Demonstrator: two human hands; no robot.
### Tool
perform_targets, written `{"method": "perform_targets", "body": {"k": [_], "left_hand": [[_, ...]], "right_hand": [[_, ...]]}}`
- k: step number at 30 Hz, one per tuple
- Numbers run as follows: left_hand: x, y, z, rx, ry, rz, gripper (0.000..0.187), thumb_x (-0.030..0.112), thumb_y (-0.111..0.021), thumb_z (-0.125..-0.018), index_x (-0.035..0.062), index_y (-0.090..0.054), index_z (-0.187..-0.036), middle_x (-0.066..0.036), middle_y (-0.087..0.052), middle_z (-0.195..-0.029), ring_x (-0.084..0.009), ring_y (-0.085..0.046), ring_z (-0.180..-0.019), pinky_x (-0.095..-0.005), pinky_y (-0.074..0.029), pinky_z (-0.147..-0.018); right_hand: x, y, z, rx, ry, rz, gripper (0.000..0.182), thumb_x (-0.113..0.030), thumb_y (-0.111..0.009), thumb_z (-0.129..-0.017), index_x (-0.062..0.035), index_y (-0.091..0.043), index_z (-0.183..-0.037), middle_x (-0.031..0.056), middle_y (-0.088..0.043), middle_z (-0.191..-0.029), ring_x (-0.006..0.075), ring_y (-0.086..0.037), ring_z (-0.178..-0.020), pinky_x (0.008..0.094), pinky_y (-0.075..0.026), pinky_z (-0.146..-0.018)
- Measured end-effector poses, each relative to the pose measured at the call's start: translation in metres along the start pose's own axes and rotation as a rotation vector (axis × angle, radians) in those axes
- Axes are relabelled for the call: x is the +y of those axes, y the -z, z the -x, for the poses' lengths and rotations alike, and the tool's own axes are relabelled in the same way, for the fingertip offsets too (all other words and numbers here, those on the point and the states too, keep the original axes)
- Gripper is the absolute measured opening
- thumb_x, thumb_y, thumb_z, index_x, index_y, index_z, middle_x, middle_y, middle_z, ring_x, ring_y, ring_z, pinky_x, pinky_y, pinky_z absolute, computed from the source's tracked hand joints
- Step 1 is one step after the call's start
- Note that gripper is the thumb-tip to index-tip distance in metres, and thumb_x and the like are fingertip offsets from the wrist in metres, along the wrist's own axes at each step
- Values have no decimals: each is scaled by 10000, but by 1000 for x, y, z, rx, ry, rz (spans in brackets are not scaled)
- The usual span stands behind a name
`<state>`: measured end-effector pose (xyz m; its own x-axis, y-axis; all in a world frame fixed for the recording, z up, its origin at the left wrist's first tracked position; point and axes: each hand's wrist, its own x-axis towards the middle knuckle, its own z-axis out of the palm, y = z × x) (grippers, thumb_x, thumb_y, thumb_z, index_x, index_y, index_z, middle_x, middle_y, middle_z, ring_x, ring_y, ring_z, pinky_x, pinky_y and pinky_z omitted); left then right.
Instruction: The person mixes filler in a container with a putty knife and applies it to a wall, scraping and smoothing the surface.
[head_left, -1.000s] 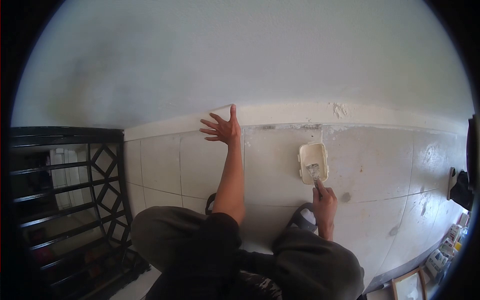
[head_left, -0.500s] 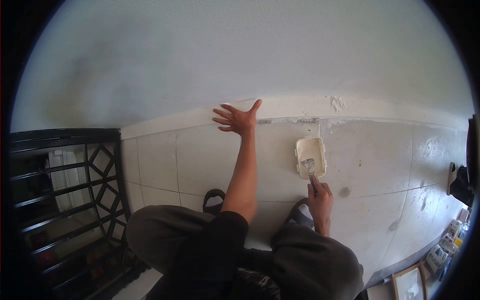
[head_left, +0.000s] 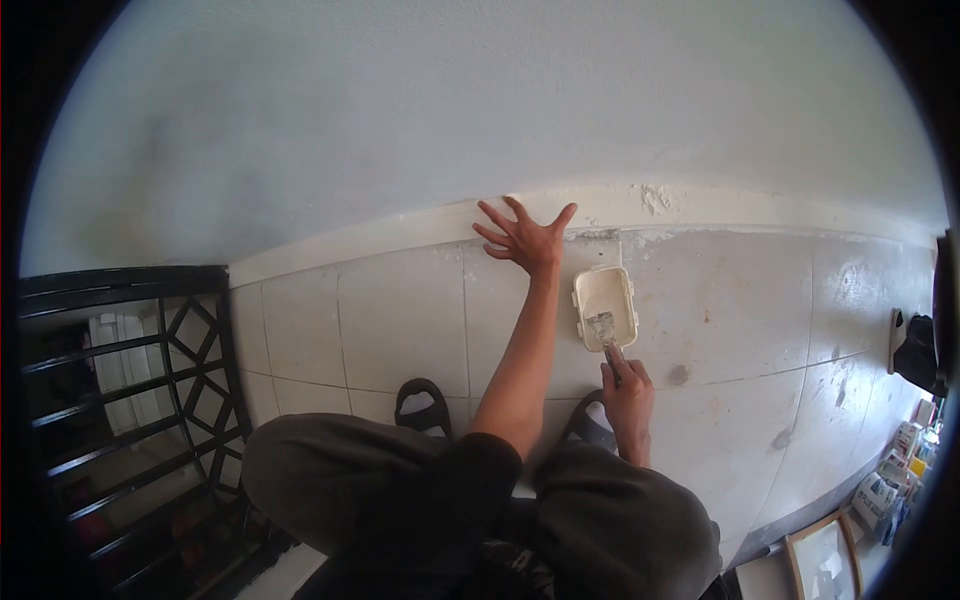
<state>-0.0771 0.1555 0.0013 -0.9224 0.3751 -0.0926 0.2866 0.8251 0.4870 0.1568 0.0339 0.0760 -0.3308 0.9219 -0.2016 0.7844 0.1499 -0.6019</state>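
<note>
My left hand [head_left: 530, 238] is spread wide at the foot of the wall, its fingers against the cream skirting [head_left: 400, 232]. Nothing shows in it. In my right hand [head_left: 628, 388] is the handle of a putty knife [head_left: 602, 327], its blade smeared with pale filler. The blade rests over the inside of a cream plastic tub [head_left: 625, 285], which stands on the tiled floor just below the skirting. Rough white filler [head_left: 656, 200] marks the skirting to the right of my left hand.
A black metal railing [head_left: 150, 342] stands at the left. The pale wall [head_left: 500, 100] rises in front, and floor tiles [head_left: 720, 300] stretch to the right. A framed board [head_left: 825, 560] and several packages [head_left: 875, 500] lie at the lower right.
My left hand has slid right along the skirting, fingers still spread. The view has shifted slightly; my right hand keeps the putty knife at the tub.
</note>
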Motion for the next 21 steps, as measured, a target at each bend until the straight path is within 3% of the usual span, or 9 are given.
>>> {"method": "perform_targets", "body": {"k": [2,6,8,11,14,18,21], "left_hand": [[8,-1,10,-1,-65,15,1111,747,-723,-646,11,-441,-1430,-233,-43,-1588,-518,10,-1435,-694,-102,-1097],[9,-19,10,55,-80,53,1141,721,-748,-646,8,-386,-1459,-253,-45,-1580,-509,7,-1437,-686,-112,-1099],[8,-19,2,127,104,55,1217,709,-760,-646,-15,-277,-1497,-274,-21,-1579,-504,9,-1443,-678,-122,-1101],[12,-10,-10,47,261,-69,1287,717,-751,-653,-40,-169,-1516,-290,15,-1581,-505,6,-1448,-677,-141,-1103],[18,-6,-20,-13,311,-134,1312,724,-745,-653,-54,-139,-1517,-284,40,-1587,-508,2,-1450,-677,-160,-1105],[17,-10,-28,36,332,-147,1297,697,-776,-619,-27,-185,-1519,-245,8,-1604,-495,-1,-1458,-671,-179,-1105],[12,-15,-29,84,312,-149,1166,678,-759,-661,52,-270,-1513,-188,-13,-1620,-484,-38,-1459,-655,-206,-1098]], "right_hand": [[0,1,0,5,6,-2,379,-137,-690,-856,-160,-670,-1233,124,-622,-842,328,-641,-733,428,-525,-635],[-1,4,1,-4,-4,-2,373,-152,-689,-858,-170,-670,-1231,119,-625,-853,326,-644,-740,429,-526,-635],[3,3,2,0,-12,-5,372,-155,-690,-858,-175,-670,-1229,117,-625,-853,326,-645,-742,430,-526,-636],[2,4,4,8,-4,-4,369,-138,-699,-849,-161,-677,-1216,113,-627,-841,311,-637,-721,420,-519,-638],[1,5,3,23,20,3,367,-117,-708,-840,-141,-683,-1205,110,-626,-825,296,-625,-694,409,-510,-637],[3,7,3,-14,-5,16,367,-161,-695,-855,-187,-674,-1220,110,-620,-845,336,-641,-731,441,-521,-628],[1,8,3,-11,-13,5,361,-161,-699,-852,-188,-678,-1212,106,-621,-842,332,-642,-720,442,-523,-622]]}}
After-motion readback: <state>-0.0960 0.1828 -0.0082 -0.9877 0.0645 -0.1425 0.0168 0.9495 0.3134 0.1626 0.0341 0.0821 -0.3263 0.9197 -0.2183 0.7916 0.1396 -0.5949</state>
